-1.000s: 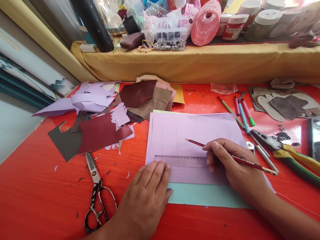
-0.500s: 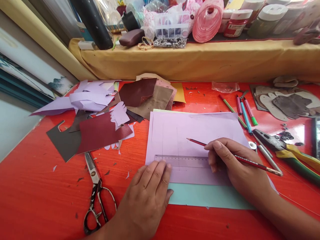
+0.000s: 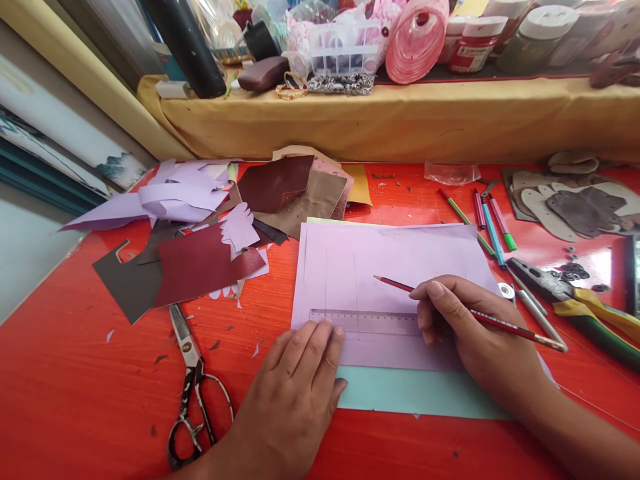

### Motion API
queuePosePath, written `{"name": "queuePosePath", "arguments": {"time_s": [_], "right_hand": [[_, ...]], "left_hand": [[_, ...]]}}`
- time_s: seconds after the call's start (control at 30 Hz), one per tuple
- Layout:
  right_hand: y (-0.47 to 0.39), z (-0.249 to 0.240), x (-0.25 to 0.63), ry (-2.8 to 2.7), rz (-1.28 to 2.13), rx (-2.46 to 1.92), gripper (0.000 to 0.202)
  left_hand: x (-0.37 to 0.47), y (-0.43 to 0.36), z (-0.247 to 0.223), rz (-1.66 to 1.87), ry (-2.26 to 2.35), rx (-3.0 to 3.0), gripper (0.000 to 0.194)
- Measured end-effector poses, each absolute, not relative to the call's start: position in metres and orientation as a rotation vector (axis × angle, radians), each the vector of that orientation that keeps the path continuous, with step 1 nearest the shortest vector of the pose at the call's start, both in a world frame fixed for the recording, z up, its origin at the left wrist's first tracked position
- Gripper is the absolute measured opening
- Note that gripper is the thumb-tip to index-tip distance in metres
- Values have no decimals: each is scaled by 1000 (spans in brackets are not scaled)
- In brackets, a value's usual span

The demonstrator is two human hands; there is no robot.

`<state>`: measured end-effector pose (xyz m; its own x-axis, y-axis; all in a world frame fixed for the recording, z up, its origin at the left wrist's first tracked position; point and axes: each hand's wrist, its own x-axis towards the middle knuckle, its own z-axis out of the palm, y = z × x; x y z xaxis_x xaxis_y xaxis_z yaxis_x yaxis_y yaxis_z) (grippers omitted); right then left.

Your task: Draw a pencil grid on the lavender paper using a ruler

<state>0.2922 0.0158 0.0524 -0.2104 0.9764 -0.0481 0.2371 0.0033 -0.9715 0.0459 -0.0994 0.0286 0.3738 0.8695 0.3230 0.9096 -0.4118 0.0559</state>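
Observation:
A stack of lilac paper (image 3: 410, 260) lies in front of me over a pale green sheet (image 3: 400, 390). Two long upright pencil lines and a short line near the bottom are drawn on the top sheet. Across it lies a clear ruler (image 3: 375, 321). My left hand (image 3: 300, 380) rests flat with fingers stretched out, its fingertips on the paper at the ruler's lower left edge. In my right hand (image 3: 460, 327) is a dark red pencil (image 3: 500, 323), held between thumb and fingers. Its tip points left, seemingly a little above the sheet. That hand covers the ruler's right end.
Scissors (image 3: 190, 380) lie at the left, below leather scraps (image 3: 200, 263) and cut lilac paper (image 3: 185, 200). To the right are pliers (image 3: 575, 300), several felt pens (image 3: 493, 233) and leather pieces (image 3: 585, 207). A cloth-covered ledge (image 3: 350, 123) with jars and boxes runs along the back.
Almost nothing differs. Both hands, the pencil and the ruler keep their places on the paper; the whole view has shifted very slightly.

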Motion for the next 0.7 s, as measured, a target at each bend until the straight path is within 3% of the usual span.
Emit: {"name": "queuePosePath", "arguments": {"time_s": [0.7], "right_hand": [[18,54,292,-1501,1284,-1302,41]], "left_hand": [[46,-101,29,-437,-1624,-2481,40]]}}
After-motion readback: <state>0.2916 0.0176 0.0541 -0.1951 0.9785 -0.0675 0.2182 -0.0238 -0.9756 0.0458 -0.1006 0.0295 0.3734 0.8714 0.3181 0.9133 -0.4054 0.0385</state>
